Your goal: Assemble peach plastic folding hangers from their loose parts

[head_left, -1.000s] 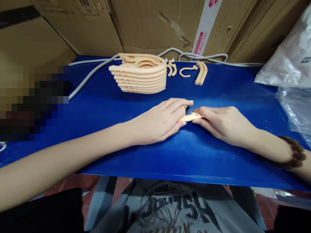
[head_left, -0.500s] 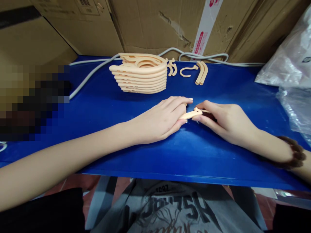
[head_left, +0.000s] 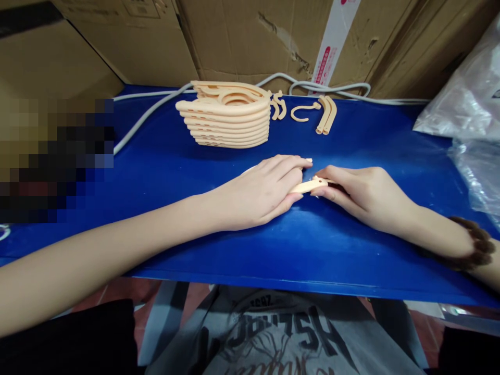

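A beige plastic clothes hanger is held low over the blue table, mostly hidden by my fingers. My left hand covers it from above and is closed around its body, thumb on the near side. Its right end, with a small round hole, sticks out towards my right hand. There, thumb and forefinger pinch at that end, and a thin beige part shows between them. Behind my left hand stands a stack of folded beige hangers.
Loose beige pieces lie right of the stack: small curved parts, a hook and two curved arms. A white cable runs along the cardboard boxes at the back. Clear plastic bags lie at the right.
My hands and the hanger stay almost in place, with the same grip. The whole view has shifted very slightly.
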### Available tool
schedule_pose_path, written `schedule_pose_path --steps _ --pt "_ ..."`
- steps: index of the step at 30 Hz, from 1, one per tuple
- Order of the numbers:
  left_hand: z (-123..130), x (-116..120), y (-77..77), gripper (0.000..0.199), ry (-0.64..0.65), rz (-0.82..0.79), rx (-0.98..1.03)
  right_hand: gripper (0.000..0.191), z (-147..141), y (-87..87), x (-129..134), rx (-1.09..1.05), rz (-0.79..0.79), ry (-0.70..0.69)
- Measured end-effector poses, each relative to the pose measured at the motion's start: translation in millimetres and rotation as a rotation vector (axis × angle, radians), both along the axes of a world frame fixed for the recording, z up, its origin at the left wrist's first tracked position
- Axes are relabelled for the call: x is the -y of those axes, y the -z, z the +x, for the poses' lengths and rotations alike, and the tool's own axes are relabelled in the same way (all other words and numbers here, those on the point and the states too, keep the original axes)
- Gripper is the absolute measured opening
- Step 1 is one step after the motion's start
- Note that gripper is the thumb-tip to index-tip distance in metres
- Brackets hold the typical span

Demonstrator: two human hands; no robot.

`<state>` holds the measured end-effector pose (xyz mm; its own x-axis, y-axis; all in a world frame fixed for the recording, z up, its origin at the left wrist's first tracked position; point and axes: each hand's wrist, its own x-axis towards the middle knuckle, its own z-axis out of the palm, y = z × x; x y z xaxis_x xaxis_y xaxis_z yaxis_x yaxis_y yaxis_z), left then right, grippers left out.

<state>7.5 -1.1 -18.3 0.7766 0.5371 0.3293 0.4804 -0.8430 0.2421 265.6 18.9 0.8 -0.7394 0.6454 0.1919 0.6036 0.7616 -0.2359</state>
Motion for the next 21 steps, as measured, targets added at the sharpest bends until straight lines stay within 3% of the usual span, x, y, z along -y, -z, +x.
schedule_pose_path --steps 13,21 --pt "-0.4 -0.7 -0.2 0.033 -0.016 0.003 -0.004 0.054 -0.3 1.1 -1.1 -0.024 -0.036 0.073" --pt "-0.5 -0.6 2.4 0.036 -0.026 0.011 -0.018 0.063 1.3 2.8 -0.9 0.065 0.081 0.027"
